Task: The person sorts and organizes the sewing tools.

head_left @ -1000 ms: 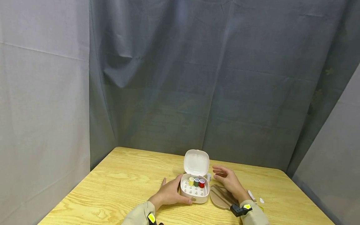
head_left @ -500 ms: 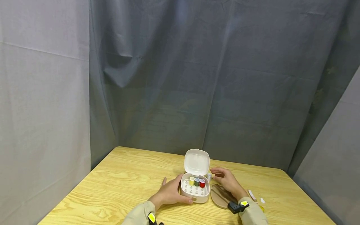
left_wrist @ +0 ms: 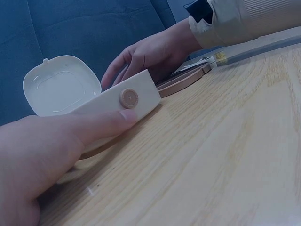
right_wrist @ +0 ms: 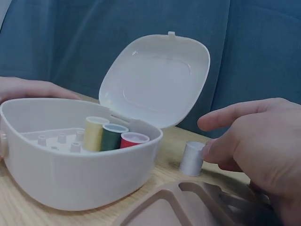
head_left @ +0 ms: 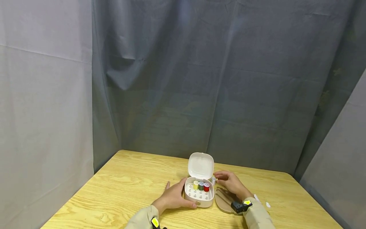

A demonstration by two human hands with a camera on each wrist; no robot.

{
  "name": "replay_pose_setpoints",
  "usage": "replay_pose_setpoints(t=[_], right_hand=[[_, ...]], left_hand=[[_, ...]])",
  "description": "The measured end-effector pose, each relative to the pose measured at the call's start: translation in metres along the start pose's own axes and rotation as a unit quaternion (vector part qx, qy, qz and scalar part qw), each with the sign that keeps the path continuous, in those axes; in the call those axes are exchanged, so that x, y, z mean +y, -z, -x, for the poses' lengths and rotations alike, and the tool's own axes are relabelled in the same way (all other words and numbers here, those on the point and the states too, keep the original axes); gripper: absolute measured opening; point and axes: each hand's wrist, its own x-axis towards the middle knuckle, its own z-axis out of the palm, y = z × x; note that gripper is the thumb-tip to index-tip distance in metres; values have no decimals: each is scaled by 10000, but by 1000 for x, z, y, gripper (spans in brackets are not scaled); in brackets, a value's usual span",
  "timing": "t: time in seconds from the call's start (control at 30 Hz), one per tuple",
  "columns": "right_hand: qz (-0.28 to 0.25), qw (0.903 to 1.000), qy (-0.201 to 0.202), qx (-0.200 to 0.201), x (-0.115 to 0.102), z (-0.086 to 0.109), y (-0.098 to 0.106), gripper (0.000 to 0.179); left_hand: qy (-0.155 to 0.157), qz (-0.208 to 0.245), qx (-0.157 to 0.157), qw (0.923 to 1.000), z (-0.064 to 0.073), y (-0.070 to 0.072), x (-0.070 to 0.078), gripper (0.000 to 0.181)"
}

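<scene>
The white sewing box (head_left: 199, 203) stands on the table with its lid (right_wrist: 155, 80) raised. Yellow, green and red thread spools (right_wrist: 111, 136) sit in a row on its pegged tray. My left hand (head_left: 172, 196) grips the box from the left, thumb (left_wrist: 106, 123) along the front below the round tan button (left_wrist: 129, 98). A white thread spool (right_wrist: 192, 159) stands upright on the table right of the box. Beside it is my right hand (head_left: 231, 183), its thumb tip at the spool's edge and its index finger extended above; whether the thumb touches is unclear.
A tan tray-like piece with grooves (right_wrist: 160, 207) lies right of the box, partly under the right forearm. Small white pieces (head_left: 267, 204) lie farther right on the wooden table (head_left: 123, 178). Grey curtains (head_left: 160, 79) hang behind.
My right hand has moved slightly left, closer to the white spool. My left hand stays on the box, and the spools in the box stand as before.
</scene>
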Motion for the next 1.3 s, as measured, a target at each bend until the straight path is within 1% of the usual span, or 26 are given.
replay_pose_setpoints(t=[0.2, 0.33, 0.47, 0.6, 0.77, 0.87, 1.03, 1.17, 1.3], right_hand=[[-65, 9998, -140, -89, 2, -2, 1, 32], [-35, 9998, -52, -183, 3, -4, -1, 32], [19, 9997, 132, -214, 5, -6, -4, 32], [292, 9993, 211, -93, 7, -7, -8, 28], [675, 9975, 141, 156, 10, -8, -11, 20], [710, 9971, 58, 277, 11, -9, -13, 18], [757, 9959, -97, 486, 11, -8, -17, 16], [854, 9947, -94, 570, 9, -7, -17, 15], [815, 9947, -68, 629, 6, -7, -15, 15]], left_hand=[[19, 22, -18, 10000, 1, 1, 1, 116], [43, -1, -21, 10000, 1, 1, 1, 117], [-18, -5, 15, 10000, 0, 2, 1, 117], [-49, 24, 8, 10000, 0, 1, 0, 115], [-55, 136, -17, 9999, 0, 1, 1, 114], [-59, 177, -21, 9998, 1, 0, 1, 113], [10, 90, -11, 10000, 2, 0, 0, 117], [37, 49, -19, 10000, 2, 1, 1, 119], [8, 55, -28, 10000, 1, 1, 1, 118]])
